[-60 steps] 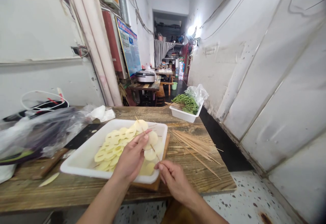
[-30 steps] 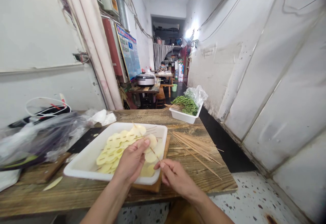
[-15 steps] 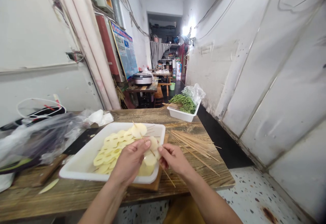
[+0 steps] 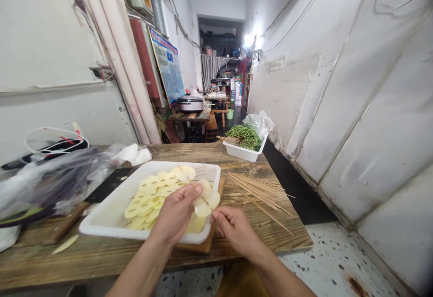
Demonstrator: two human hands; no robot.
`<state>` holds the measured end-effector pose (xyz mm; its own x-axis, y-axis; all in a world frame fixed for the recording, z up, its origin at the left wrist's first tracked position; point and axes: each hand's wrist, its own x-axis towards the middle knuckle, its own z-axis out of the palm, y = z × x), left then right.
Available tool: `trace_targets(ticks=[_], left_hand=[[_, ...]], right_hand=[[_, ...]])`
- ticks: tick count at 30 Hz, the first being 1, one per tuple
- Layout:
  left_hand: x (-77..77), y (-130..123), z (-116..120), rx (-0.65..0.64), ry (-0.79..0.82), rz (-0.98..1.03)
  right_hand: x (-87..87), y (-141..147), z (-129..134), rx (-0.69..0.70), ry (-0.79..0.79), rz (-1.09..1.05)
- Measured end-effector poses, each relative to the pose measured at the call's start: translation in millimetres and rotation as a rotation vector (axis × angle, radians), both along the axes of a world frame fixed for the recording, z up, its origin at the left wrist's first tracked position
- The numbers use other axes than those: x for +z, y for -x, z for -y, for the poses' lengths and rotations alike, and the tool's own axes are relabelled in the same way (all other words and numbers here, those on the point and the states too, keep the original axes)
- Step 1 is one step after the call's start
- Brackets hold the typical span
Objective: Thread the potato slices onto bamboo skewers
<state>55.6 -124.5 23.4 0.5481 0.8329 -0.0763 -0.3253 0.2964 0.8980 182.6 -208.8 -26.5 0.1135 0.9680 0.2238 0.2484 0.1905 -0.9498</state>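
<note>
Pale round slices (image 4: 203,207) on a thin wooden skewer are held over the right end of a white tray (image 4: 101,232). My left hand (image 4: 179,209) pinches the skewered slices from the left. Fingers of my right hand (image 4: 228,225) are closed on the skewer's near end, just below the slices. Inside the tray lie several more skewered yellow slices (image 4: 149,200) in overlapping rows. The tray's right part rests on a wooden board (image 4: 203,246). Loose bamboo skewers (image 4: 260,191) are spread on the table to the right.
A white basket (image 4: 241,153) of green skewered vegetables (image 4: 246,135) stands at the table's far edge. Plastic bags (image 4: 77,177), a knife handle (image 4: 69,221) and a stray slice (image 4: 66,244) lie at left. A person (image 4: 213,88) sits far back, beyond a cooker (image 4: 190,104).
My right hand has moved slightly down along the skewer, away from the slices, which now show more fully. My left hand keeps its grip. The view has shifted slightly.
</note>
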Motion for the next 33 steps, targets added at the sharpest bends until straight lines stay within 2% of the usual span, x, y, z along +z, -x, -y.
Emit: trace_targets(ticks=[8, 16, 19, 21, 24, 29, 33], left_hand=[[-0.6, 1.9, -3.9, -0.008, 0.003, -0.028], [2.6, 0.9, -0.4, 0.053, -0.026, -0.103], [8.0, 9.3, -8.5, 0.083, 0.009, -0.098], [12.8, 15.4, -16.9, 0.189, 0.041, -0.014], [19.4, 19.2, -26.4, 0.3, -0.01, 0.099], [22.4, 14.8, -25.2, 0.29, -0.065, 0.058], [22.7, 13.8, -21.4, 0.233, -0.066, 0.039]], right_hand=[[0.5, 5.7, -0.9, -0.132, -0.185, 0.195], [-12.3, 14.3, -0.8, -0.224, -0.302, 0.4], [-8.7, 14.1, -0.4, -0.222, -0.285, 0.396], [-4.1, 13.7, 0.8, -0.191, -0.257, 0.379], [0.7, 14.1, 3.1, -0.123, -0.207, 0.33], [-2.9, 14.7, 4.7, -0.089, -0.133, 0.199], [-7.8, 14.1, 5.7, -0.047, -0.043, 0.064]])
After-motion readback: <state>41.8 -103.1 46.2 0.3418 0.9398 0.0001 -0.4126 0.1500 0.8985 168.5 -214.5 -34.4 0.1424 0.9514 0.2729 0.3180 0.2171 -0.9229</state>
